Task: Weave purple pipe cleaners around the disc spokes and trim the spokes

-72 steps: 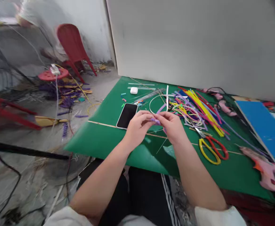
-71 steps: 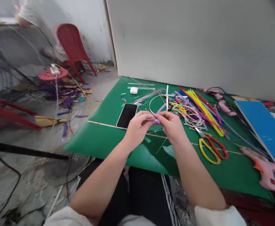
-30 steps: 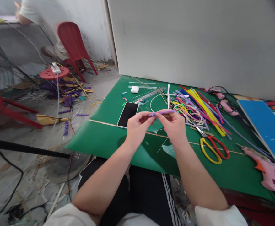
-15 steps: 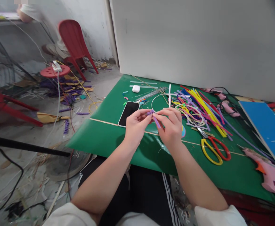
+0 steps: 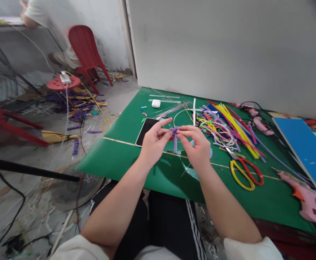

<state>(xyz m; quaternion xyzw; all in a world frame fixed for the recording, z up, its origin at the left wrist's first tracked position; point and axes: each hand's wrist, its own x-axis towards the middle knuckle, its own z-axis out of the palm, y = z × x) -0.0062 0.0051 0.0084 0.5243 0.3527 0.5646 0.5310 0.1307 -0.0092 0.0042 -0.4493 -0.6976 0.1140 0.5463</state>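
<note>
Between my hands is a purple pipe cleaner (image 5: pixel 175 141), bunched into small loops at its top with a straight length hanging down. My left hand (image 5: pixel 154 142) pinches its looped part from the left, with the index finger lifted away. From the right, my right hand (image 5: pixel 197 144) grips the same looped part between thumb and fingers. A black-screened phone (image 5: pixel 144 131) lies just behind my left hand. To the right of my right hand is a heap of coloured pipe cleaners (image 5: pixel 220 126), with scissors (image 5: pixel 243 173) with yellow and red handles in front of it.
A pink glue gun (image 5: pixel 306 196) lies at the right of the green table (image 5: pixel 114 159), near a blue board (image 5: pixel 301 144). A white earbud case (image 5: pixel 156 103) sits at the back. A person in a white sleeve (image 5: pixel 37 12) is at the upper left, near a red chair (image 5: pixel 83 47).
The purple pipe cleaner's hanging end has swung from slanting right to nearly straight down. My left index finger has lifted off, and my right hand has shifted slightly.
</note>
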